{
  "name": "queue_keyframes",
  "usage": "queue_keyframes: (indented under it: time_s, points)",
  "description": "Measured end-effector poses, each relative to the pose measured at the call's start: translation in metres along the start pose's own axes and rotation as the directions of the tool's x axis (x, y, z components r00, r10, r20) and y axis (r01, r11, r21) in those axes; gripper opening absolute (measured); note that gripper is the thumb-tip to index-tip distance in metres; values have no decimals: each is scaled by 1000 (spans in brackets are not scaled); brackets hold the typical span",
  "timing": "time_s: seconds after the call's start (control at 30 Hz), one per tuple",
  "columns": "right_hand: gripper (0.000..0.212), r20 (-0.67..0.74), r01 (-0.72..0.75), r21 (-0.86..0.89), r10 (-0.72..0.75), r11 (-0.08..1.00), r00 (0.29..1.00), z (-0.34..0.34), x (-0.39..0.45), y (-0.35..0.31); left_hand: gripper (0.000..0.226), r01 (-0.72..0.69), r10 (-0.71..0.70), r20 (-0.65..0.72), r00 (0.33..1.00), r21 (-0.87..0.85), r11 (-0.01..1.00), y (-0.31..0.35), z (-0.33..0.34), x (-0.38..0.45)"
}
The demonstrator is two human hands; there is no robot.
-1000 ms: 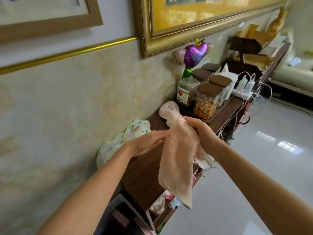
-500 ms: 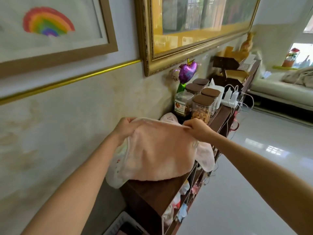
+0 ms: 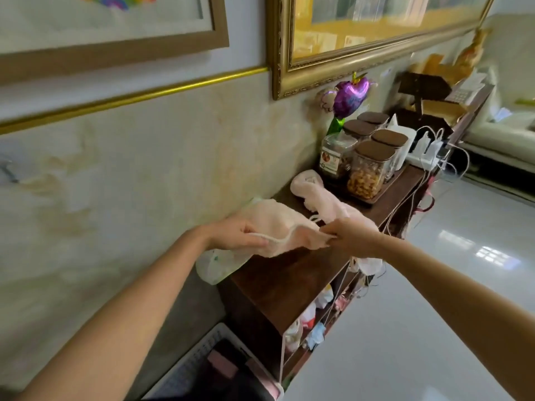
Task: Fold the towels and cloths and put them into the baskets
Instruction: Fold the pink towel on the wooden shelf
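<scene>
You pinched the pink towel point(image 3: 278, 227) at both ends, left hand point(image 3: 237, 235) and right hand point(image 3: 347, 235), its long axis stretched between them over the desk point(image 3: 289, 279).

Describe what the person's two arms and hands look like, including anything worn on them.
Both forearms are bare as far as the head view shows, with no sleeve or cuff in frame. The left hand and right hand wear no gloves, and no watch or bracelet shows at either wrist. No ring is visible on the fingers that show. The nails are too small and blurred to judge.
</scene>
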State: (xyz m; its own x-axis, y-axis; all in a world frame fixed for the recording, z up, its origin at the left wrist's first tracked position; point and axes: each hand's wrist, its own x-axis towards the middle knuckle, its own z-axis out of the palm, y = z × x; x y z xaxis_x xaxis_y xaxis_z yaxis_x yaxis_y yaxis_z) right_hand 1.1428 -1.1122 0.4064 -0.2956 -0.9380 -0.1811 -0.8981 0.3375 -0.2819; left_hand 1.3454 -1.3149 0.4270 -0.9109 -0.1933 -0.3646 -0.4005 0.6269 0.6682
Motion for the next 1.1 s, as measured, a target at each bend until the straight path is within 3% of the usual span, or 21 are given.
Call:
queue_keyframes:
  time_s: [0.1,0.2,0.27,0.33,0.43,0.53,0.7,0.8,0.9,1.0,1.1]
  points:
    - [15,415,-20,-56,41,998,909,32,-1,4,42,170,-181,257,949,65,983,-33,38,4]
    - [22,533,-56,-40,69,998,843,42,-4,12,36,259,-227,282,932,-83,962,-52,53,4]
    - [23,488,-108,17,86,994,869,44,3,23,37,248,-231,129,964,-132,960,-57,55,6]
    - [17,344,-155,145,98,977,934,45,13,36,40,175,-188,-141,972,-99,979,-59,56,14]
    - [4,49,-206,223,200,953,979,50,32,46,34,144,-154,-462,873,-56,988,-57,50,28]
    - [9,-33,-255,196,266,947,963,54,49,43,32,171,-161,-597,786,-40,984,-50,42,41]
    - [17,42,-284,206,282,936,959,65,76,42,41,301,-220,-630,745,23,953,-57,34,64]
    - [22,109,-248,209,229,946,967,70,85,42,31,355,-288,-573,767,4,935,-66,31,73]
    - [9,167,-235,208,202,949,965,74,92,43,17,411,-372,-507,777,-39,911,-75,27,79]
    - [19,146,-231,159,208,960,967,76,99,43,20,426,-430,-423,797,-111,898,-86,22,85]
    - [12,135,-216,178,193,960,972,73,103,45,20,402,-441,-357,823,-183,897,-90,17,89]
